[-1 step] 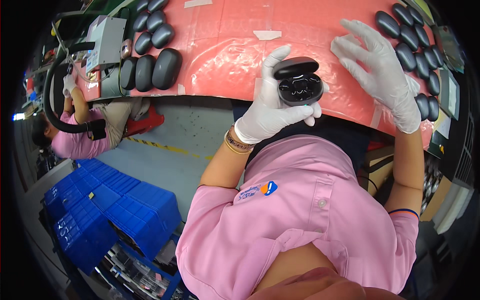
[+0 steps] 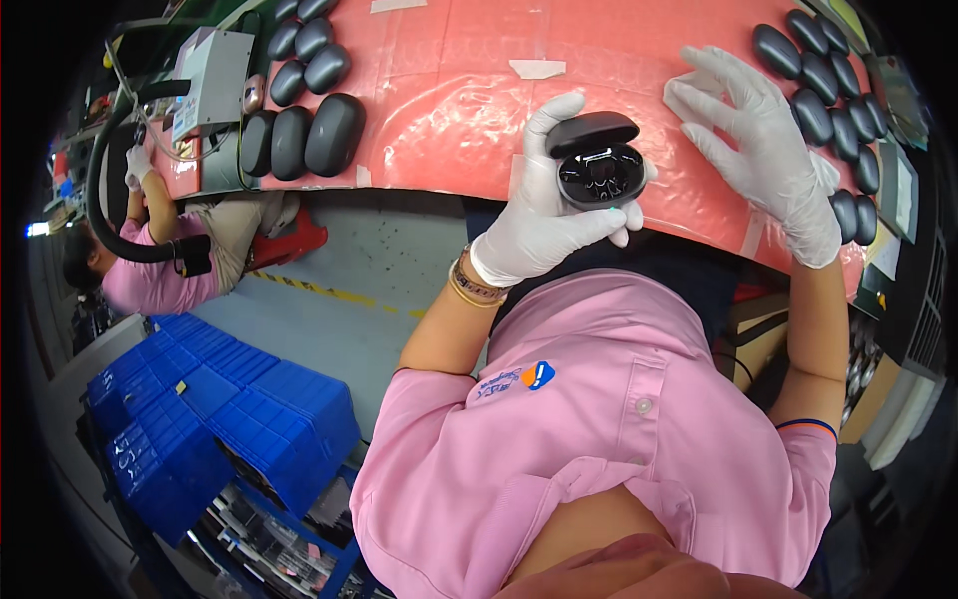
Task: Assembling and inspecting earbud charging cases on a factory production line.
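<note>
My left hand [image 2: 544,215], in a white glove, holds a black earbud case [image 2: 602,175] with its lid raised. The fingers wrap round its side and underside, the thumb along the near edge. Glossy black surfaces inside the case catch the light; whether earbuds sit in it is hard to tell. To the right, apart from the case, my gloved right hand [image 2: 753,140] is raised above the table. Its fingers are bent round a thin white cloth [image 2: 689,97], partly hidden by the hand.
Dark closed cases [image 2: 334,135] line the left of the red-covered table [image 2: 439,110]; more cases [image 2: 810,115] stand at the right. A grey box [image 2: 212,80] and a black hose [image 2: 93,190] are at the left. Blue bins [image 2: 269,399] are stacked lower left. A co-worker [image 2: 165,270] sits beyond.
The reflections inside the open case have shifted, with the case tilted slightly. Both hands keep almost the same place.
</note>
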`<state>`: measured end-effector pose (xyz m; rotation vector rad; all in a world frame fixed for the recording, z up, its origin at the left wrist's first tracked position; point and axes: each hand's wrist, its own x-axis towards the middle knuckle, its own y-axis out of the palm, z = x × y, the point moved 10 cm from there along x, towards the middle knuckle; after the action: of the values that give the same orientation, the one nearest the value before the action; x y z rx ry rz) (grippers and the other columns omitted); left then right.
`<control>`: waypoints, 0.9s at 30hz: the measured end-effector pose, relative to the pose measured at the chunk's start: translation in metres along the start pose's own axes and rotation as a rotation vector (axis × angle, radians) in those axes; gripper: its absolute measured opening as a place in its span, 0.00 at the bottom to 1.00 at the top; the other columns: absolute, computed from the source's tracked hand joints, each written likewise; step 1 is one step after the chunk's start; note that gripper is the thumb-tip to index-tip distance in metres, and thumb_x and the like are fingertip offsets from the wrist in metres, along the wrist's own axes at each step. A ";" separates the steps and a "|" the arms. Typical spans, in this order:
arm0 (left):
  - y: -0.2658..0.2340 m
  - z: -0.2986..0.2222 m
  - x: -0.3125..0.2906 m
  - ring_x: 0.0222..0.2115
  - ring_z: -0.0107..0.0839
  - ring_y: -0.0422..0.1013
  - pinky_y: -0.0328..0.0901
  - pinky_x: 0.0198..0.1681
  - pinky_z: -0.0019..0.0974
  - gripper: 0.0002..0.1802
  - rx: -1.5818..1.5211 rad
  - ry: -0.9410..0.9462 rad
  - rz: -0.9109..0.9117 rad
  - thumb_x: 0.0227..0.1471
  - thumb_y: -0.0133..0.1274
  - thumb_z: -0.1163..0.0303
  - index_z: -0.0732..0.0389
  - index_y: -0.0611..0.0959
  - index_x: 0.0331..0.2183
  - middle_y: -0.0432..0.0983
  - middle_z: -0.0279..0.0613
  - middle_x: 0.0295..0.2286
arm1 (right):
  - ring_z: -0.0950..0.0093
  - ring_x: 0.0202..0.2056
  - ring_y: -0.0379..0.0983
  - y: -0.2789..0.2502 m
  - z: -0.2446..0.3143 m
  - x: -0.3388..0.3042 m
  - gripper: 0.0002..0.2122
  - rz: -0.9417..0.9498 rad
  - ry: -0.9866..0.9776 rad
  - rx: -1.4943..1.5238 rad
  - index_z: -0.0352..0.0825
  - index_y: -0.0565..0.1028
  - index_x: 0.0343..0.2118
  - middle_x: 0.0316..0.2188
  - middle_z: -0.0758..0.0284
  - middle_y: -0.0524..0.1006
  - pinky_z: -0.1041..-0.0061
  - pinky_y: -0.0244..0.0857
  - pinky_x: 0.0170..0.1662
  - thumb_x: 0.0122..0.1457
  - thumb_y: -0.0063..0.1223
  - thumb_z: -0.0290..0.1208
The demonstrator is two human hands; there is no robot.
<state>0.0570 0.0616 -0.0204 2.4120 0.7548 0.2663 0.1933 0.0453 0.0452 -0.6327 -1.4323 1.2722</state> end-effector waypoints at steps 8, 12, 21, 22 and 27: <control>-0.005 -0.005 0.002 0.32 0.31 0.73 0.71 0.31 0.29 0.44 0.175 0.090 0.001 0.46 0.48 0.91 0.41 0.50 0.55 0.67 0.57 0.44 | 0.67 0.30 0.68 0.027 -0.011 -0.011 0.17 0.062 0.096 0.005 0.41 0.75 0.45 0.27 0.67 0.70 0.71 0.62 0.34 0.50 0.53 0.23; -0.006 -0.005 0.003 0.32 0.31 0.73 0.71 0.30 0.29 0.44 0.159 0.089 -0.014 0.46 0.48 0.91 0.41 0.50 0.55 0.67 0.57 0.44 | 0.68 0.28 0.67 0.020 -0.006 -0.010 0.17 0.048 0.133 -0.054 0.41 0.75 0.45 0.26 0.67 0.69 0.71 0.61 0.32 0.50 0.52 0.22; -0.010 0.003 0.004 0.34 0.31 0.73 0.71 0.33 0.30 0.44 0.225 0.053 -0.101 0.45 0.48 0.91 0.44 0.48 0.55 0.67 0.54 0.44 | 0.71 0.25 0.66 -0.007 0.012 -0.016 0.19 -0.117 0.308 0.335 0.39 0.76 0.45 0.22 0.67 0.69 0.73 0.59 0.28 0.49 0.52 0.17; -0.012 0.005 0.003 0.35 0.31 0.72 0.70 0.36 0.31 0.44 0.221 0.035 -0.136 0.45 0.48 0.90 0.47 0.48 0.55 0.68 0.52 0.44 | 0.72 0.25 0.65 -0.019 0.034 -0.011 0.20 -0.175 0.227 0.338 0.37 0.75 0.45 0.22 0.68 0.69 0.73 0.59 0.28 0.46 0.52 0.14; -0.002 -0.001 0.005 0.43 0.30 0.64 0.61 0.47 0.33 0.43 0.576 0.190 -0.111 0.44 0.46 0.90 0.56 0.46 0.56 0.63 0.43 0.42 | 0.69 0.28 0.64 0.009 0.086 0.003 0.22 -0.036 0.130 0.356 0.36 0.72 0.46 0.24 0.68 0.65 0.71 0.58 0.34 0.44 0.53 0.19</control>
<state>0.0592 0.0665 -0.0205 2.8921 1.1787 0.2622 0.1112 0.0195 0.0492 -0.4370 -1.0722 1.3881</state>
